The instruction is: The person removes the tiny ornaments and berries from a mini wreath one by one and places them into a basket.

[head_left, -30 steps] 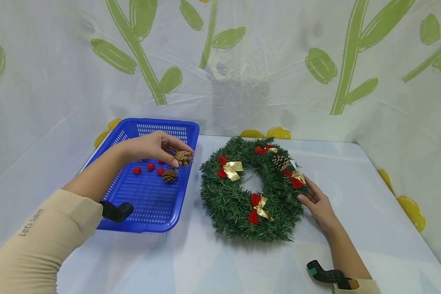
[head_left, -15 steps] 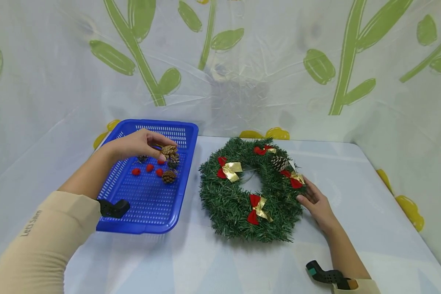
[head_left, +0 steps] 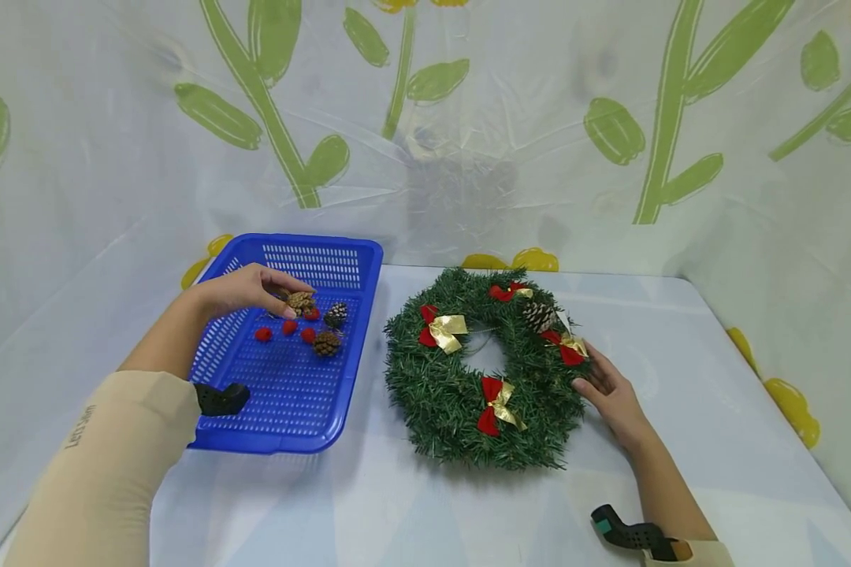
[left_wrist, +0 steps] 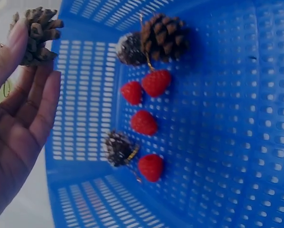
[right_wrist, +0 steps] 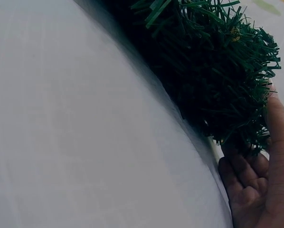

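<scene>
My left hand [head_left: 244, 291] pinches a brown pine cone [left_wrist: 36, 38] between thumb and fingers, over the far part of a blue plastic basket [head_left: 349, 382]. On the basket floor lie several red raspberry-like berries [left_wrist: 144, 123], a loose brown pine cone [head_left: 326, 343] and two white-tipped dark cones, one of them [head_left: 336, 314] near the right wall. My right hand [head_left: 618, 402] grips the right edge of a green wreath [head_left: 432, 402], thumb on top and fingers curled under it. The wreath carries several red and gold bows [head_left: 492, 405] and a white-tipped pine cone [head_left: 539, 315].
Basket and wreath stand side by side on a pale table [head_left: 397, 504], with a narrow gap between them. Behind the table hangs a plastic-looking sheet [head_left: 525, 197] printed with green stems and leaves. A small white tag [head_left: 566, 317] sticks up beside the wreath's cone.
My left hand has moved left with the pine cone, from the basket's right side to over the berries, uncovering a white-tipped cone. My right hand and the wreath stay in place.
</scene>
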